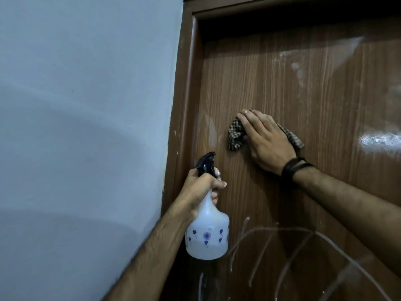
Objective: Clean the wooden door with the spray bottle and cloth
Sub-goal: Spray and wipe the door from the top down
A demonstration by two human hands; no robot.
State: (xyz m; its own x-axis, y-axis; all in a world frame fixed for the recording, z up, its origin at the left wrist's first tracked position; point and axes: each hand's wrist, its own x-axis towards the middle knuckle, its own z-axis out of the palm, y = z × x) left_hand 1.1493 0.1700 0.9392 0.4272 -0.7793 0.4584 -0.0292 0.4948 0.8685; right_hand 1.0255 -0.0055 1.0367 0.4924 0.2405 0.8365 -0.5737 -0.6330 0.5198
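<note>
The brown wooden door fills the right half of the view, with white chalk-like scrawls low down and pale smudges high on the right. My right hand lies flat on a checked cloth, pressing it against the door at mid height. The cloth's ends stick out on both sides of the hand. My left hand grips the neck of a translucent white spray bottle with a black nozzle, held upright just left of and below the cloth, close to the door's left edge.
A brown door frame runs up the door's left side. A pale blue wall takes up the left half of the view. A bright glare spot shines on the door at the right.
</note>
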